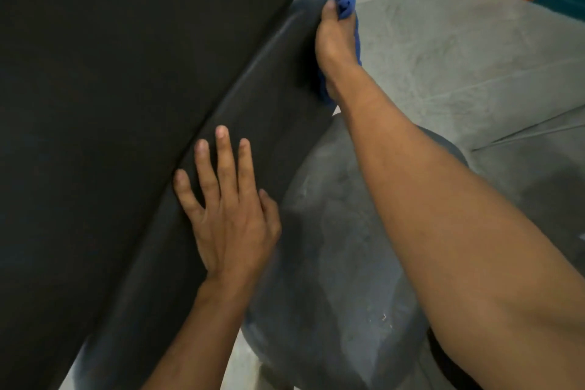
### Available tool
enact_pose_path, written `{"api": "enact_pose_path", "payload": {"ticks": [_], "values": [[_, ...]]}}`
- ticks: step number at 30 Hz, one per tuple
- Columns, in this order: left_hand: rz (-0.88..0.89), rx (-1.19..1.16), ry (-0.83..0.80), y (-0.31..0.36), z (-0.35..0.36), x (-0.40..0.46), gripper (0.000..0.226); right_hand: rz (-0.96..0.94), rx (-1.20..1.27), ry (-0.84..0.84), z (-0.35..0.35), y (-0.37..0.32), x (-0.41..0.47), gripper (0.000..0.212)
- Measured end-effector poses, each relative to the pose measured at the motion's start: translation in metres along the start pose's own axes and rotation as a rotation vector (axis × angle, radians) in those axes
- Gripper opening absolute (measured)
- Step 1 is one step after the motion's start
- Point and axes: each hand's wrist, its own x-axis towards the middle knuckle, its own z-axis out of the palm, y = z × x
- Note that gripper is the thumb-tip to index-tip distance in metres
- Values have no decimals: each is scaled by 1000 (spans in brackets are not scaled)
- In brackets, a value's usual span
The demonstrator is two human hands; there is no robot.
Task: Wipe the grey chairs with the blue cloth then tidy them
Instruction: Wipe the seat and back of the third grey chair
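1. The step in hand looks like wiping the dark curved edge of the grey chair (272, 98) with the blue cloth (345, 0). To do it well, I would keep the cloth bunched firmly against the rim and draw it along the whole curve in one long pass rather than dabbing — the edge is narrow and the cloth could slip off onto the outer side.

2. The round grey base (332, 263) below looks dusty and scuffed, so it likely needs a pass too; folding the cloth to a fresh face first would help.

3. The right hand (335, 38) is stretched far forward with the arm nearly straight, fingers curled round the cloth and pressing it onto the far end of the chair's edge. The cloth shows above and beside the hand, partly hidden by it.

4. The left hand (231, 209) lies flat on the near part of the same edge, fingers straight and spread, holding nothing — it seems to steady the chair.

5. The two hands are well apart along the rim, above the grey tiled floor (459, 57).
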Motion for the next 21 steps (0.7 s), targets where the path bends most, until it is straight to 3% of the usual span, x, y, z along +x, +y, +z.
{"api": "enact_pose_path", "payload": {"ticks": [8, 14, 18, 21], "values": [[26, 124, 109, -4, 20, 3, 73, -12, 42, -152, 16, 64, -69, 62], [9, 151, 112, 1, 24, 3, 71, -20, 44, -17, 20, 70, -25, 65], [32, 162, 135, 0, 26, 3, 65, -22, 71, 121, 10, 65, 7, 52], [30, 144, 149, 2, 25, 3, 62, 26, 27, 51, 8, 79, 12, 52]]}}
